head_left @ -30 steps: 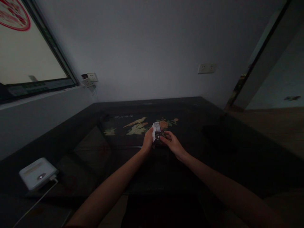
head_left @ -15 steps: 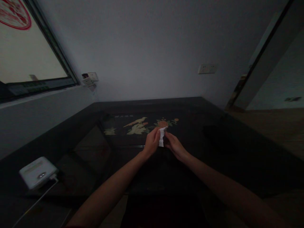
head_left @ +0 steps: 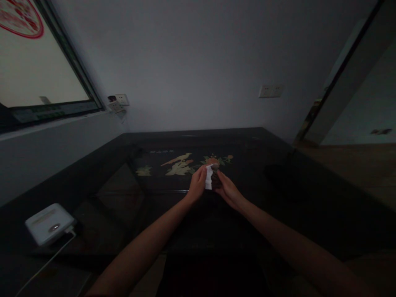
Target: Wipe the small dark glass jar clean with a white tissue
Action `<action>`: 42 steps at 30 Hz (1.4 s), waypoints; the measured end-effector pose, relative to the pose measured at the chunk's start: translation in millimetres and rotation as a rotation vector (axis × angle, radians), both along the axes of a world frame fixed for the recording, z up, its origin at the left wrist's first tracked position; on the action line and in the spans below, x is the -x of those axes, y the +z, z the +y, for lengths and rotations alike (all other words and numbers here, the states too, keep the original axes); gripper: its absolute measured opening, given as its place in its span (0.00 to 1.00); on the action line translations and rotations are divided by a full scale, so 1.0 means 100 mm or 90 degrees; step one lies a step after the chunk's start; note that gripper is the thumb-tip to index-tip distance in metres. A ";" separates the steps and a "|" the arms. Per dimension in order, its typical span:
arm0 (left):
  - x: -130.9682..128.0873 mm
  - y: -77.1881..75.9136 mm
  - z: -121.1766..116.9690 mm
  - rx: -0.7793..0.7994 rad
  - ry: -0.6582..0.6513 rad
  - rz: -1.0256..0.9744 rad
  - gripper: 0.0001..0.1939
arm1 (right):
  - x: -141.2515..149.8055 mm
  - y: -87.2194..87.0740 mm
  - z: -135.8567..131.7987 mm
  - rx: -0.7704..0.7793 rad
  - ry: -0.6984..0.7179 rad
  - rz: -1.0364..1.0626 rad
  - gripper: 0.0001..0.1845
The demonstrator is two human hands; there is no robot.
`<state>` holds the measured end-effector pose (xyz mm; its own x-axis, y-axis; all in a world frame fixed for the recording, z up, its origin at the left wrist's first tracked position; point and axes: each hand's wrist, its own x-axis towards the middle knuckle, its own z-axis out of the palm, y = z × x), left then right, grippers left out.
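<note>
Over the middle of the dark table, my left hand (head_left: 197, 183) is closed on a white piece of crumpled paper or tissue (head_left: 209, 177). My right hand (head_left: 228, 189) faces it from the other side, its fingers curled round a small dark brownish object (head_left: 215, 179). The white piece lies against the left side of this dark object. In the dim light I cannot make out what kind of thing the dark object is. Both hands are above the table's painted bird and flower picture (head_left: 179, 167).
A white box-shaped device (head_left: 51, 224) with a white cable (head_left: 46, 264) sits at the table's left. Beyond the dark table (head_left: 192, 135) rises a wall with a double socket (head_left: 271, 91). Further sockets (head_left: 116, 103) are by the window at left. A dark shape (head_left: 281, 175) lies on the right.
The white piece and my left hand have shifted slightly left. More of the dark object shows between the white piece and my right hand.
</note>
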<state>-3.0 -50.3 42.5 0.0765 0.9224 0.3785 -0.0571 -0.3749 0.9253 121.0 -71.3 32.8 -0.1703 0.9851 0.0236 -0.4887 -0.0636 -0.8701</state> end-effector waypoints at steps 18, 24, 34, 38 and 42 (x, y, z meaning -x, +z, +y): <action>-0.02 -0.04 0.01 0.053 0.040 -0.085 0.17 | -0.03 0.03 0.02 -0.019 -0.028 0.045 0.21; -0.03 0.05 -0.11 -0.118 0.021 0.025 0.14 | -0.06 0.06 0.09 -0.009 -0.037 0.109 0.19; 0.03 0.06 -0.15 -0.381 0.006 0.304 0.20 | -0.12 0.15 0.06 0.015 -0.040 0.132 0.20; 0.04 0.00 -0.09 -0.504 -0.038 0.421 0.35 | -0.15 0.16 0.13 0.036 -0.067 0.235 0.17; 0.03 -0.02 -0.06 -0.583 -0.006 0.568 0.36 | -0.18 0.15 0.18 0.029 -0.071 0.346 0.16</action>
<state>-6.4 -56.5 40.5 0.6360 0.3511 0.6872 0.4416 -0.8959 0.0490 139.4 -53.8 47.8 -0.0394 0.9986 0.0363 -0.8727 -0.0167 -0.4879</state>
